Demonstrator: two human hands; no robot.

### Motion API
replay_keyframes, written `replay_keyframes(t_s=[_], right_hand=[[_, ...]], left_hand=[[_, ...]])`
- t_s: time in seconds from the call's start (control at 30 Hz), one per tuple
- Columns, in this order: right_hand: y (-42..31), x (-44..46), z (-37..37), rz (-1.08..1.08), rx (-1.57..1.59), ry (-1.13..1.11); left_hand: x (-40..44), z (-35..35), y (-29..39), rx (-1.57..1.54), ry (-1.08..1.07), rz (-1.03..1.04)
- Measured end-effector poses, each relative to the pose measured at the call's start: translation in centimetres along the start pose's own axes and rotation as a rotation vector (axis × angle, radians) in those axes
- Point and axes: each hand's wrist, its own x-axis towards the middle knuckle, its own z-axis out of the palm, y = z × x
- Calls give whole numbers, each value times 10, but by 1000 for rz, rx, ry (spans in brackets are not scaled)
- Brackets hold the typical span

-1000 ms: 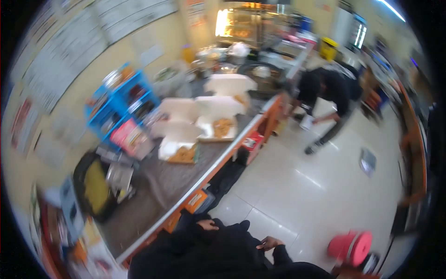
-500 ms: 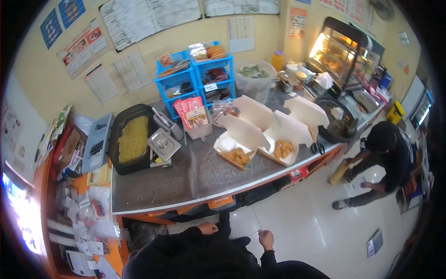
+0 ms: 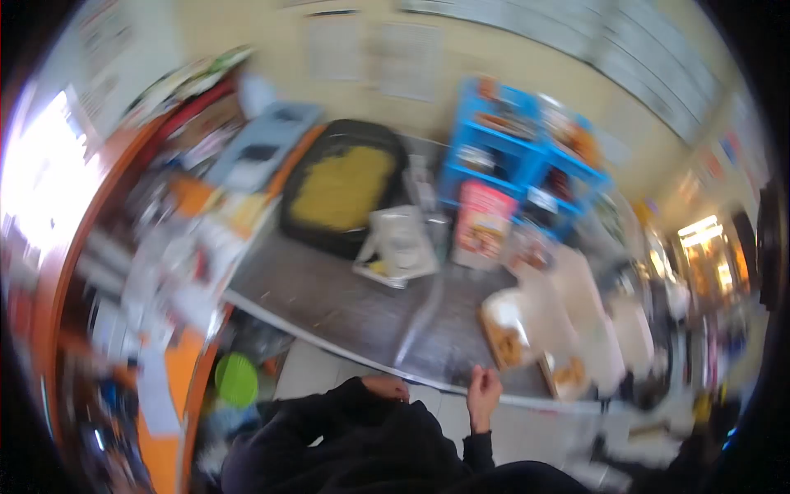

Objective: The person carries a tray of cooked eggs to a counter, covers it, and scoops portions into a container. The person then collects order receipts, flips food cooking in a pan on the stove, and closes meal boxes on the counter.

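My right hand (image 3: 484,393) is raised at the counter's front edge, fingers curled in, with nothing visible in them. It is nearest to an open carton (image 3: 490,331) holding fried chicken (image 3: 512,347) and a white mound (image 3: 504,309). My left hand (image 3: 387,389) is held low in front of my body, below the counter (image 3: 329,306); its fingers are blurred. A second open carton (image 3: 550,380) with fried chicken (image 3: 569,375) stands farther right. Motion smears the whole view.
A black tray of yellow food (image 3: 341,189) sits at the back, with a metal lid (image 3: 405,243) by its front corner. Blue stacked baskets (image 3: 494,136) stand against the wall. Plastic bags and papers (image 3: 185,272) cover the left side. A green round object (image 3: 236,379) is below.
My view has swung left, so the counter's contents appear farther right. My right hand has risen to the counter edge. The person on the right is now a dark blur at the lower right.
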Motion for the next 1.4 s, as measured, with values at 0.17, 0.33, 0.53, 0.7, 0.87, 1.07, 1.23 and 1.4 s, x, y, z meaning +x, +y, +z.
replay_keyframes(t_s=[0.17, 0.33, 0.53, 0.7, 0.87, 1.07, 1.23, 1.4], right_hand=[[-47, -20, 40, -174, 237, -344], [-64, -33, 97, -288, 245, -764], [-148, -22, 185, -552, 323, -951], [-178, -16, 305, -792, 477, -907], [-254, -45, 338, -572, 484, -1045], [-289, -83, 370, -450, 377, -1155], [-298, -96, 379, -449, 367, -1065], [-320, -122, 396, -447, 322, -1062]], left_hand=[[-55, 51, -68, 127, 387, -119], [-112, 104, -50, -73, 914, -449], [-182, 86, -95, -38, 1679, -344], [-267, -41, -58, -197, 2104, -115], [-387, -184, -32, 1049, 2383, -754], [-514, -292, -94, 1423, 2227, -1045], [-553, -297, -164, 1541, 1667, -1657], [-584, -279, -131, 817, 2031, -940]])
